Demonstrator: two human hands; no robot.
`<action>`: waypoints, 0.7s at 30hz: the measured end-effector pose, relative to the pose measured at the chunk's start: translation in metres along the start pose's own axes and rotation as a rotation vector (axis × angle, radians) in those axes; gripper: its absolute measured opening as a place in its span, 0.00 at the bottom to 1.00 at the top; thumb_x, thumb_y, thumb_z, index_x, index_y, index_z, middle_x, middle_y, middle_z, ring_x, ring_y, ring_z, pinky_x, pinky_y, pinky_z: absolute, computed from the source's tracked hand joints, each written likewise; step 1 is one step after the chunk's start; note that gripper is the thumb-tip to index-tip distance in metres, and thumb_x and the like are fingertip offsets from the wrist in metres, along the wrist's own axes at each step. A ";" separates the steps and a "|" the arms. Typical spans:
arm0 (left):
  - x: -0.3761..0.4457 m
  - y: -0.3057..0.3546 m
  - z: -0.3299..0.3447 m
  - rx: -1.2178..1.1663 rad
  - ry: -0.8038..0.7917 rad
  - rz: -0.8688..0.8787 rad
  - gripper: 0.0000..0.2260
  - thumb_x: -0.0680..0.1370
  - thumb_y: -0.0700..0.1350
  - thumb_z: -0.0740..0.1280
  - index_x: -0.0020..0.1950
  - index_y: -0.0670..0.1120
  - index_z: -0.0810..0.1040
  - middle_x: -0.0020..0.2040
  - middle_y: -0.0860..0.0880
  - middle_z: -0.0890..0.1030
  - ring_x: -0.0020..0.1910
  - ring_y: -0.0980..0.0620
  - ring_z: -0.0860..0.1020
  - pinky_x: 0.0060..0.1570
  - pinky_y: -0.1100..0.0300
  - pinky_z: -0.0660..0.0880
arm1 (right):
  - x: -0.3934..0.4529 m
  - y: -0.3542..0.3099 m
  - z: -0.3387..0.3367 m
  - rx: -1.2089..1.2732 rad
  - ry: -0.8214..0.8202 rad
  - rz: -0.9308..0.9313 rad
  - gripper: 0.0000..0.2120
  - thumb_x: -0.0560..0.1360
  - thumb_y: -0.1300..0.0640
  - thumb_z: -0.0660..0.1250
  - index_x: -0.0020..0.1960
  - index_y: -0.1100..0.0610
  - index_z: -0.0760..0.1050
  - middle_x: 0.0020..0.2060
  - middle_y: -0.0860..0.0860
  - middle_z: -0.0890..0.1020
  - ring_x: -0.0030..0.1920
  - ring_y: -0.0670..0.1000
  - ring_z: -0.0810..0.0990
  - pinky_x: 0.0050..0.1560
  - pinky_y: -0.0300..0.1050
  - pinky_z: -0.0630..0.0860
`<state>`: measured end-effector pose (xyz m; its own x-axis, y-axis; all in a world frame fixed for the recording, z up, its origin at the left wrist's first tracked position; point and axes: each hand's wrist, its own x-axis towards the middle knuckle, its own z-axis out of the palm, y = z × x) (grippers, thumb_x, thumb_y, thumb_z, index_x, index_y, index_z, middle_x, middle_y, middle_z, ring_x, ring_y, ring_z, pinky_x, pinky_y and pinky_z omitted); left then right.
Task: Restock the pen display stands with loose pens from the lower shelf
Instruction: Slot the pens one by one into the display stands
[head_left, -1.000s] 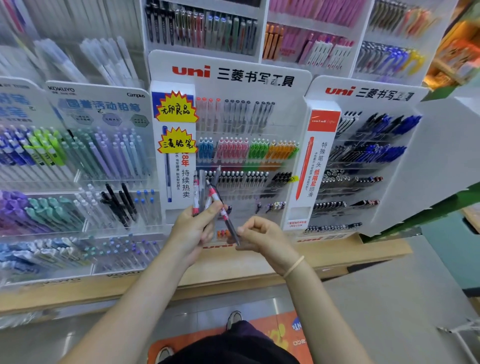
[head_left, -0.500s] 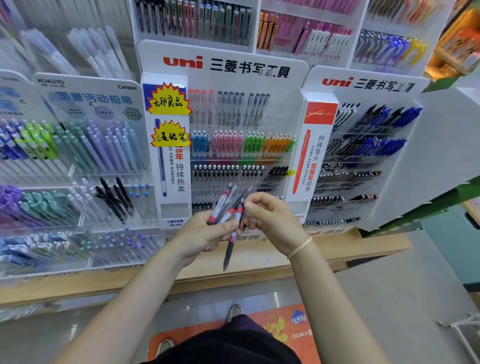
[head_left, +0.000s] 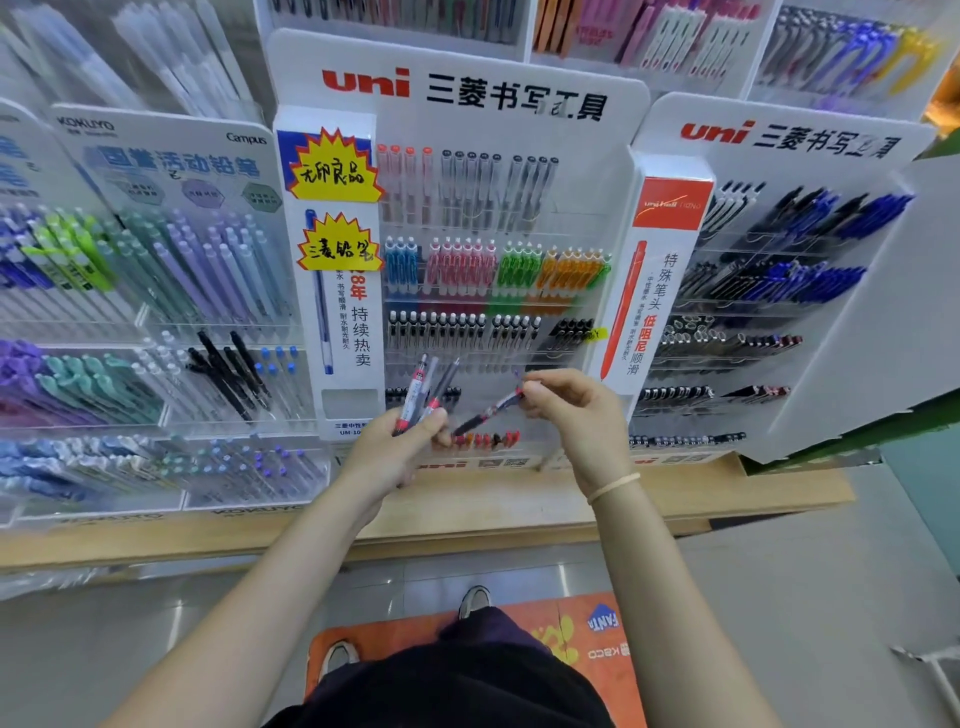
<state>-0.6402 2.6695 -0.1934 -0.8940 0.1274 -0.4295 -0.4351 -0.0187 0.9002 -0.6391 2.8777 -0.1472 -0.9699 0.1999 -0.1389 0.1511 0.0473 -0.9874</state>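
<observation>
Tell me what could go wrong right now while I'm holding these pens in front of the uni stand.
The right hand pinches a single pen only at its upper end, so it could slip and fall to the floor. The left hand grips a fanned bunch of pens; one may slide out. The stand's rows look alike, so misplacing seems easy.

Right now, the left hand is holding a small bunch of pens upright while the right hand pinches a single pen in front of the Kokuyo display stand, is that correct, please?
Not quite. The head view shows both hands in front of the middle uni display stand, not the Kokuyo one. The rest holds: the left hand grips a small bunch of pens upright, and the right hand pinches a single pen.
</observation>
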 end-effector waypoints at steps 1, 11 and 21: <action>0.002 -0.003 -0.003 -0.028 0.014 -0.003 0.11 0.82 0.49 0.65 0.52 0.41 0.80 0.41 0.46 0.82 0.21 0.58 0.64 0.26 0.61 0.60 | 0.002 -0.005 -0.003 -0.019 0.056 -0.055 0.05 0.75 0.65 0.72 0.48 0.58 0.83 0.41 0.56 0.86 0.44 0.54 0.85 0.47 0.44 0.82; 0.004 -0.017 -0.013 -0.154 0.032 -0.014 0.14 0.84 0.50 0.62 0.53 0.40 0.80 0.34 0.46 0.78 0.20 0.55 0.63 0.23 0.62 0.59 | 0.037 0.025 0.032 -0.459 -0.049 -0.188 0.07 0.75 0.60 0.72 0.52 0.55 0.85 0.43 0.47 0.86 0.45 0.42 0.83 0.52 0.42 0.80; -0.001 -0.025 -0.022 -0.238 0.015 -0.039 0.14 0.83 0.51 0.63 0.53 0.41 0.80 0.34 0.46 0.77 0.21 0.54 0.63 0.23 0.63 0.59 | 0.050 0.044 0.049 -0.588 -0.132 -0.114 0.03 0.76 0.62 0.71 0.49 0.57 0.83 0.31 0.48 0.83 0.27 0.42 0.78 0.32 0.32 0.73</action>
<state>-0.6305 2.6478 -0.2166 -0.8770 0.1181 -0.4659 -0.4803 -0.2478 0.8414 -0.6906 2.8423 -0.2018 -0.9959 0.0406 -0.0804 0.0886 0.6008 -0.7945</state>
